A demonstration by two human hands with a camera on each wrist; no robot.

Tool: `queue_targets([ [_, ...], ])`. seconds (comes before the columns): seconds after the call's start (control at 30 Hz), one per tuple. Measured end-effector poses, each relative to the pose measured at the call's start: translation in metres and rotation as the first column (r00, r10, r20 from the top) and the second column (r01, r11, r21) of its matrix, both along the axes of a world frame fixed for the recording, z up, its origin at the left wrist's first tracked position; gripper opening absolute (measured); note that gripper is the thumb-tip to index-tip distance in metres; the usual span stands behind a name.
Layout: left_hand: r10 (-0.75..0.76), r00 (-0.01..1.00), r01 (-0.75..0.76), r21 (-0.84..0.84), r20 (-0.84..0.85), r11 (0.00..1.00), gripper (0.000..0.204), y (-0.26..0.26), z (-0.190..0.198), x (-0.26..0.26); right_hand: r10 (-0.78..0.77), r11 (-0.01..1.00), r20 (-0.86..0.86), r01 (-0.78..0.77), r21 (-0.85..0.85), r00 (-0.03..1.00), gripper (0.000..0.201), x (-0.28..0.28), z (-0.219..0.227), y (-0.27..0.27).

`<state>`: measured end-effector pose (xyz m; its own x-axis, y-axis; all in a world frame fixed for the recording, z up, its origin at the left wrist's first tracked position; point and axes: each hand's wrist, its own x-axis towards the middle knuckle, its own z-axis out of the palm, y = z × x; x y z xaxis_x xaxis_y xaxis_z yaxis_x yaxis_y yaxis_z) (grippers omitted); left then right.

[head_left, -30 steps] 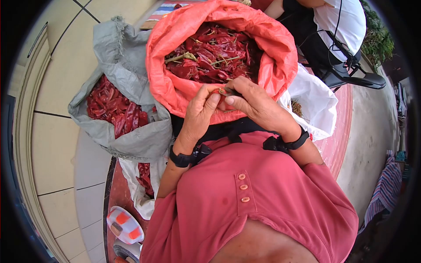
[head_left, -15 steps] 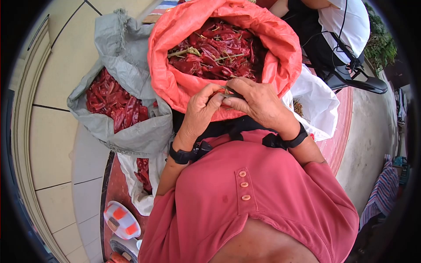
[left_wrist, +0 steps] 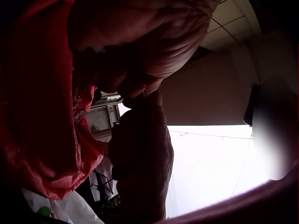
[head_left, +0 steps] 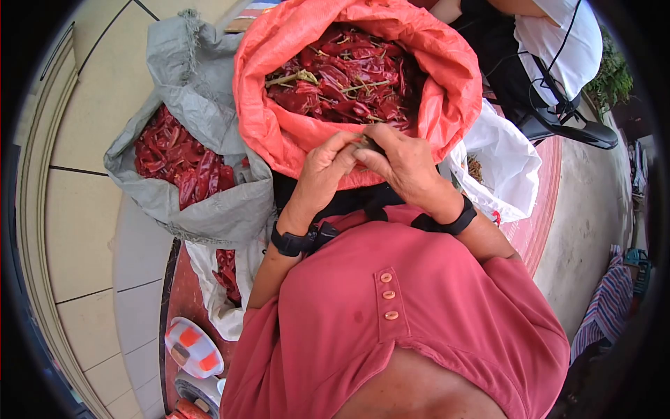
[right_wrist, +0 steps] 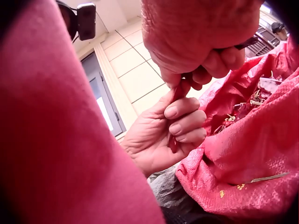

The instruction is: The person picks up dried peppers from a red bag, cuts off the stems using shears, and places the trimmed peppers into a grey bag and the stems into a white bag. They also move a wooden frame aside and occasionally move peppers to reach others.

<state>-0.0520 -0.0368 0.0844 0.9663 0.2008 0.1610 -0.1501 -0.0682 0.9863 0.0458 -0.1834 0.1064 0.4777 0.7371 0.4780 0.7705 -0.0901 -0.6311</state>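
Note:
In the right wrist view a dried red chili [right_wrist: 173, 144] shows between the curled fingers of my left hand [right_wrist: 161, 133]. Just above, my right hand [right_wrist: 201, 42] meets its upper end with thumb and fingertips. A slim dark object [right_wrist: 247, 43] pokes out of the right hand's curled fingers; I cannot tell what it is. From the head, left hand [head_left: 322, 171] and right hand [head_left: 408, 167] come together over the near rim of a red woven sack [head_left: 279, 136], heaped with dried red chilies [head_left: 349, 77] and some stalks. The chili between the hands is mostly hidden there.
On the left stands a grey sack [head_left: 223, 216] of red chilies [head_left: 185, 157], with a white bag [head_left: 230, 318] below it. Another white bag [head_left: 513, 171] lies right of the red sack. A seated person [head_left: 558, 42] is at upper right. A patterned bowl [head_left: 195, 349] sits lower left.
Both hands stay together over the sack's rim, fingers shifting slightly. The reddish bit seen between the fingertips a second ago is now covered. The view has shifted a little.

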Motion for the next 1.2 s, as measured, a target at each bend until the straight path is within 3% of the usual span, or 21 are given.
queue_targets([
  [0.03,0.003,1.000,-0.004,0.059,0.022,0.998,0.021,-0.001,0.000,0.000,-0.023,1.000,0.030,0.023,-0.008,0.999,0.024,-0.001,0.002,0.002],
  [0.13,-0.005,0.999,0.009,-0.074,0.043,0.997,0.024,-0.002,-0.005,0.006,-0.049,0.997,0.087,0.054,-0.055,0.995,0.024,-0.001,0.006,0.004],
  [0.27,-0.003,1.000,0.003,-0.050,0.012,0.999,0.026,-0.001,-0.003,0.006,-0.041,0.997,0.104,0.048,-0.067,0.994,0.024,0.002,0.003,0.004],
  [0.37,0.017,0.999,-0.018,-0.023,-0.036,1.000,0.026,-0.002,-0.001,0.005,-0.012,0.994,-0.016,0.010,-0.105,1.000,0.026,0.005,-0.002,0.003],
  [0.43,0.048,0.997,-0.045,0.046,-0.062,0.998,0.027,-0.001,0.002,0.005,-0.071,0.997,-0.179,0.064,-0.045,0.981,0.027,0.005,-0.001,0.002],
  [0.47,0.137,0.990,-0.130,0.137,-0.042,0.982,0.027,0.001,0.004,0.003,-0.096,0.995,-0.257,0.096,-0.013,0.962,0.028,0.007,0.001,0.003],
  [0.57,0.370,0.925,-0.375,0.390,0.091,0.841,0.030,0.022,0.021,-0.012,-0.263,0.963,-0.338,0.222,-0.155,0.904,0.031,0.033,-0.002,-0.001],
  [0.6,0.445,0.895,-0.419,0.382,0.023,0.824,0.032,0.037,0.031,-0.023,-0.237,0.968,-0.332,0.251,0.002,0.913,0.030,0.048,-0.020,0.000],
  [0.63,0.556,0.831,-0.495,0.445,-0.009,0.746,0.033,0.053,0.040,-0.035,-0.217,0.960,-0.427,0.272,0.072,0.878,0.032,0.064,-0.034,0.002],
  [0.7,0.646,0.731,-0.636,0.561,0.218,0.530,0.032,0.107,0.039,-0.052,-0.341,0.934,-0.522,0.342,-0.099,0.782,0.033,0.079,-0.028,0.003],
  [0.73,0.696,0.669,-0.697,0.545,0.261,0.466,0.026,0.130,0.040,-0.060,-0.358,0.931,-0.417,0.354,-0.089,0.836,0.033,0.085,-0.029,0.007],
  [0.77,0.678,0.657,-0.667,0.673,0.330,0.319,0.029,0.163,0.037,-0.072,-0.371,0.928,-0.306,0.365,-0.078,0.877,0.033,0.091,-0.033,0.011],
  [0.8,0.681,0.601,-0.618,0.784,0.419,0.063,0.035,0.179,0.042,-0.080,-0.381,0.925,-0.192,0.375,-0.066,0.904,0.033,0.096,-0.037,0.016],
  [0.83,0.658,0.553,-0.524,0.827,0.512,-0.203,0.043,0.186,0.046,-0.087,-0.361,0.932,-0.184,0.346,-0.110,0.914,0.032,0.099,-0.039,0.021],
  [0.9,0.749,0.495,-0.500,0.849,0.441,-0.170,0.052,0.190,0.046,-0.093,-0.322,0.937,-0.168,0.289,-0.197,0.932,0.032,0.099,-0.035,0.037],
  [0.93,0.791,0.462,-0.490,0.859,0.401,-0.150,0.056,0.192,0.045,-0.094,-0.392,0.881,-0.012,0.372,-0.291,0.920,0.033,0.089,-0.024,0.043],
  [0.97,0.763,0.538,-0.565,0.825,0.358,0.012,0.052,0.190,0.039,-0.089,-0.428,0.837,0.091,0.433,-0.334,0.899,0.031,0.087,-0.024,0.051],
  [1.03,0.692,0.628,-0.647,0.733,0.357,0.209,0.045,0.168,0.021,-0.072,-0.420,0.818,0.127,0.435,-0.376,0.899,0.029,0.087,-0.027,0.061],
  [1.1,0.634,0.683,-0.622,0.743,0.362,0.245,0.037,0.110,0.034,-0.051,-0.454,0.847,0.031,0.443,-0.295,0.890,0.028,0.089,-0.028,0.057],
  [1.2,0.495,0.787,-0.585,0.702,0.369,0.407,0.028,0.060,0.033,-0.027,-0.487,0.872,-0.039,0.482,-0.084,0.873,0.025,0.094,-0.034,0.044],
])
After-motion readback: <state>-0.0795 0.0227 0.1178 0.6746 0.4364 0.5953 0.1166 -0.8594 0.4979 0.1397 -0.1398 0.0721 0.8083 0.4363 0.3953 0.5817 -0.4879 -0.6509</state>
